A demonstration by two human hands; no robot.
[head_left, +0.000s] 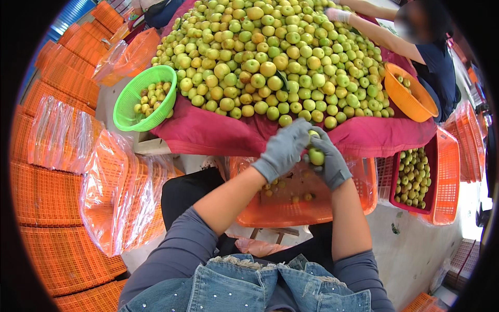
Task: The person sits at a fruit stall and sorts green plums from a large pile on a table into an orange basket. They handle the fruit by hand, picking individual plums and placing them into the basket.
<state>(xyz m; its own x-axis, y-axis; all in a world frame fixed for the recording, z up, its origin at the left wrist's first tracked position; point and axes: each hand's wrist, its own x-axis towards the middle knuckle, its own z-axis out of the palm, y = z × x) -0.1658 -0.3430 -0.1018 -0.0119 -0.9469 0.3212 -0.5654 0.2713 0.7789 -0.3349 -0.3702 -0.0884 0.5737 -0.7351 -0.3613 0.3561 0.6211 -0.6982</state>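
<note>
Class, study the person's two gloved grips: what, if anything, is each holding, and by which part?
The right grip holds a green fruit by its sides. Whether the left grip holds anything cannot be told.

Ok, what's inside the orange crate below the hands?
Inside the crate, a few fruits show. The cloth, left hand and right hand cover parts; whatever lies behind them can't be seen.

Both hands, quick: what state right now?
Left hand: fingers partly hidden, grip cannot be told.
Right hand: closed, holding green fruit.
</note>
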